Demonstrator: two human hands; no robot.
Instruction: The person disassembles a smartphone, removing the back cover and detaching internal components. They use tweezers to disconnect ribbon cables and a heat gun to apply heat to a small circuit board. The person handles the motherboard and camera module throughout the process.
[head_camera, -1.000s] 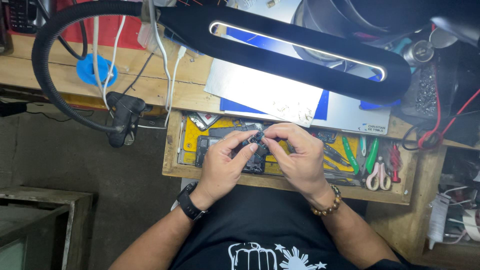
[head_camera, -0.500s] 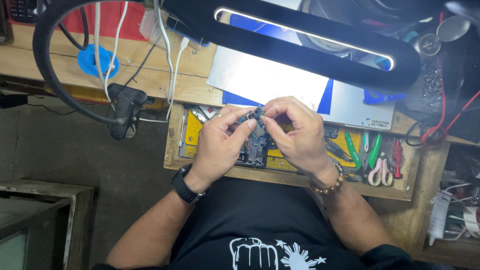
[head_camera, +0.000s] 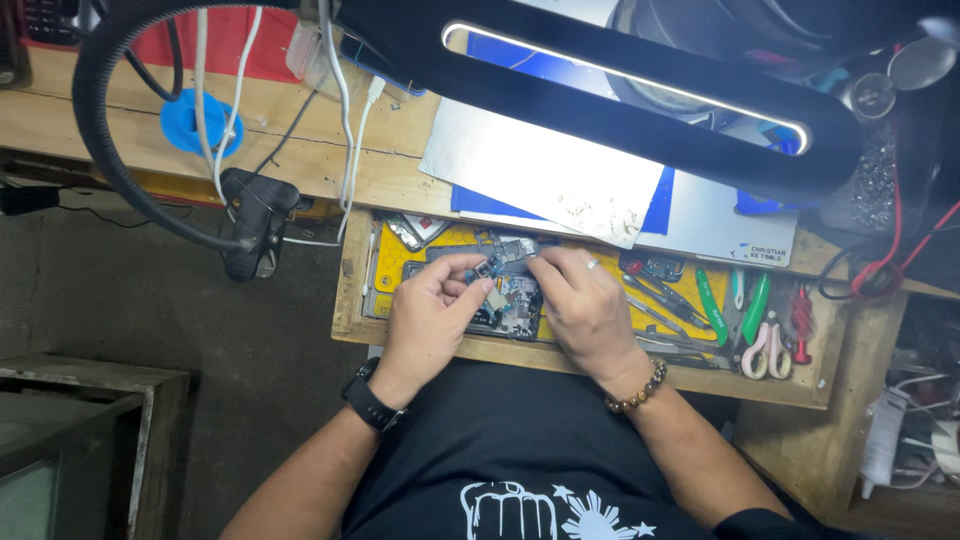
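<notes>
My left hand (head_camera: 428, 318) pinches a small dark part (head_camera: 480, 271) between thumb and forefinger. It wears a black watch (head_camera: 368, 402) on the wrist. My right hand (head_camera: 588, 312), with a ring and a bead bracelet (head_camera: 634, 390), curls its fingertips onto a small circuit board (head_camera: 512, 250) just right of that part. Both hands hover over an opened phone body (head_camera: 515, 305) lying on a yellow mat (head_camera: 402, 262) in a wooden drawer (head_camera: 560, 357). The palms hide much of the phone body.
Green-handled tweezers and cutters (head_camera: 712, 305), scissors (head_camera: 768, 345) and a red tool (head_camera: 802, 318) lie at the drawer's right. A black lamp bar (head_camera: 640, 95) hangs above a silver sheet (head_camera: 540, 172) on the bench. A black hose (head_camera: 95, 130) loops left; a wooden box (head_camera: 90, 400) stands lower left.
The hands, pinched together on the small part before, have drawn slightly apart and sit lower over the drawer. The left hand keeps the part.
</notes>
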